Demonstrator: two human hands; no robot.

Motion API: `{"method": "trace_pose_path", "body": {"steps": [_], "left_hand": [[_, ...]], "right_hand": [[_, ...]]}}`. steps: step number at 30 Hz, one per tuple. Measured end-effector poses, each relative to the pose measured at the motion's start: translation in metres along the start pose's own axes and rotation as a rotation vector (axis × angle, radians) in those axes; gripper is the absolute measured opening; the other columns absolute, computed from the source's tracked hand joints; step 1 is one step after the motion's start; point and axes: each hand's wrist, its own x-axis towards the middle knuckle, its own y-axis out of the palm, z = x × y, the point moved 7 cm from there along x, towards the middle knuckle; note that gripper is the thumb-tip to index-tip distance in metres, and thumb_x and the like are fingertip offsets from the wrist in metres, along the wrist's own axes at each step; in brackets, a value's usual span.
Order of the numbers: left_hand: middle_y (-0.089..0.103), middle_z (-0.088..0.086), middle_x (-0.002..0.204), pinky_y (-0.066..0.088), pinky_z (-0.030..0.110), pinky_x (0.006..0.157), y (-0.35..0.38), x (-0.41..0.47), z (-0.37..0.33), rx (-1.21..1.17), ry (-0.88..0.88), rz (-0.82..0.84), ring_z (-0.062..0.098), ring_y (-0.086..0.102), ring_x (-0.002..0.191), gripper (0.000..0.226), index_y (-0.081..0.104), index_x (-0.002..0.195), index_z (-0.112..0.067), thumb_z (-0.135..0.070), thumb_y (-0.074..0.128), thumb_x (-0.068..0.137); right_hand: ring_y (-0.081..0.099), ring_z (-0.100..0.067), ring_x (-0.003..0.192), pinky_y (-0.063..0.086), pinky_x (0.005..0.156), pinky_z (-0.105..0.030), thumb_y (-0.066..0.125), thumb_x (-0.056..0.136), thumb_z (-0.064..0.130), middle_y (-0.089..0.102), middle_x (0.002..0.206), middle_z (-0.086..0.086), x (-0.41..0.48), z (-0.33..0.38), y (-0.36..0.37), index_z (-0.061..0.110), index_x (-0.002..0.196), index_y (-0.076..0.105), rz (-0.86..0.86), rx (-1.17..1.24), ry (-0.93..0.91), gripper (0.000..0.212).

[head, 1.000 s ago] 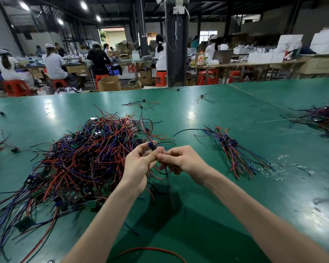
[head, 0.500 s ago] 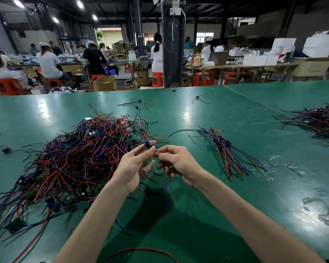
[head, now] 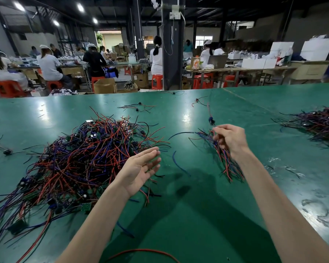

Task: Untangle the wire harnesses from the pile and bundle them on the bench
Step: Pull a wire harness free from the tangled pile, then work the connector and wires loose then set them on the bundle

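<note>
One loose red wire (head: 141,251) curves on the desk (head: 198,215) nearest you, apart from everything else.

Two hands next.
- Your left hand (head: 141,171): palm up, grip spread, fingers straight, holding nothing, at the right edge of the pile (head: 87,158).
- Your right hand (head: 230,141): grip pinching one harness (head: 210,120), blurred, its wires standing up above the fingers, over the bundle (head: 224,166).

One pile: red, blue and purple leads with small green boards and connectors knotted in. You cannot count the harnesses in it.

One bundle: sorted harnesses fanned out just right of the pile.

Handling, as judged: light, limp, springy and prone to snag. Take hold at the connector or board, not mid-wire, and draw slowly.

Farther off: one second heap (head: 319,126) at the right edge, well apart, and at least three stray harnesses (head: 139,108) near the far edge.
</note>
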Motion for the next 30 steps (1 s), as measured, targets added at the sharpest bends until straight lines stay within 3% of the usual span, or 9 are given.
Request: {"method": "trace_pose_path", "body": {"steps": [4, 7, 11, 14, 16, 23, 25, 28, 30], "left_hand": [[0.070, 0.005, 0.099, 0.057, 0.026, 0.076, -0.001, 0.002, 0.003, 0.015, -0.024, 0.004, 0.015, 0.066, 0.082, 0.022, 0.067, 0.107, -0.007, -0.009, 0.056, 0.089], [0.069, 0.005, 0.100, 0.056, 0.027, 0.076, -0.002, 0.002, 0.004, 0.032, -0.032, -0.007, 0.015, 0.065, 0.082, 0.022, 0.066, 0.109, -0.007, -0.007, 0.050, 0.094], [0.068, 0.007, 0.101, 0.053, 0.030, 0.082, -0.006, 0.000, 0.004, 0.024, -0.042, -0.041, 0.017, 0.063, 0.084, 0.023, 0.065, 0.110, -0.005, -0.006, 0.048, 0.096], [0.068, 0.007, 0.099, 0.054, 0.030, 0.081, -0.008, -0.002, 0.002, 0.024, -0.035, -0.073, 0.017, 0.063, 0.084, 0.021, 0.066, 0.107, -0.005, -0.006, 0.048, 0.096], [0.068, 0.007, 0.097, 0.054, 0.030, 0.080, -0.008, -0.004, 0.000, 0.024, -0.028, -0.094, 0.017, 0.063, 0.083, 0.021, 0.067, 0.104, -0.005, -0.005, 0.047, 0.096], [0.069, 0.008, 0.087, 0.058, 0.027, 0.070, -0.010, -0.007, -0.008, 0.122, 0.055, -0.163, 0.017, 0.064, 0.074, 0.020, 0.067, 0.095, -0.004, 0.000, 0.048, 0.095], [0.067, 0.010, 0.085, 0.058, 0.027, 0.069, -0.014, -0.010, -0.023, 0.397, 0.239, -0.252, 0.015, 0.064, 0.068, 0.018, 0.068, 0.090, -0.005, 0.002, 0.051, 0.093], [0.065, 0.005, 0.089, 0.052, 0.027, 0.074, -0.008, -0.024, -0.052, 1.181, 0.719, -0.423, 0.018, 0.060, 0.076, 0.015, 0.069, 0.092, -0.007, -0.001, 0.055, 0.091], [0.064, 0.008, 0.094, 0.050, 0.032, 0.081, -0.003, -0.033, -0.056, 1.380, 0.887, -0.486, 0.023, 0.057, 0.088, 0.015, 0.069, 0.097, -0.003, 0.000, 0.056, 0.090]], "right_hand": [[0.041, -0.012, 0.037, 0.028, 0.028, -0.015, 0.066, 0.080, -0.002, 0.055, 0.058, -0.014, 0.022, -0.037, -0.041, -0.010, 0.085, 0.067, -0.127, -0.289, 0.171, 0.010], [0.043, -0.018, 0.041, 0.035, 0.033, -0.019, 0.074, 0.074, 0.004, 0.054, 0.054, -0.010, 0.026, -0.050, -0.053, -0.003, 0.075, 0.069, -0.194, -0.497, 0.229, 0.009], [0.053, -0.023, 0.048, 0.052, 0.063, -0.032, 0.076, 0.073, 0.012, 0.061, 0.057, -0.012, 0.029, -0.049, -0.052, 0.001, 0.075, 0.073, -0.213, -0.663, 0.152, 0.012], [0.064, -0.031, 0.086, 0.052, 0.082, -0.035, 0.077, 0.075, 0.018, 0.071, 0.088, -0.016, 0.030, -0.047, -0.051, 0.009, 0.087, 0.076, -0.225, -0.753, 0.074, 0.015], [0.061, -0.032, 0.098, 0.049, 0.084, -0.034, 0.075, 0.077, 0.019, 0.070, 0.100, -0.014, 0.028, -0.043, -0.049, 0.013, 0.089, 0.076, -0.254, -0.816, 0.032, 0.014], [0.060, -0.035, 0.101, 0.049, 0.085, -0.036, 0.063, 0.080, 0.009, 0.066, 0.108, -0.017, 0.018, -0.040, -0.046, 0.015, 0.100, 0.073, -0.286, -0.992, 0.009, 0.023], [0.053, -0.036, 0.108, 0.045, 0.089, -0.037, 0.060, 0.083, 0.012, 0.061, 0.113, -0.020, 0.015, -0.036, -0.037, 0.009, 0.108, 0.068, -0.294, -1.082, -0.049, 0.026], [0.043, -0.035, 0.110, 0.037, 0.090, -0.040, 0.058, 0.086, 0.020, 0.053, 0.115, -0.021, 0.003, -0.021, -0.017, 0.006, 0.108, 0.063, -0.359, -1.182, -0.220, 0.026], [0.042, -0.034, 0.108, 0.035, 0.087, -0.040, 0.057, 0.086, 0.020, 0.052, 0.113, -0.019, -0.007, -0.010, -0.004, 0.007, 0.107, 0.063, -0.395, -1.170, -0.331, 0.025]]}}
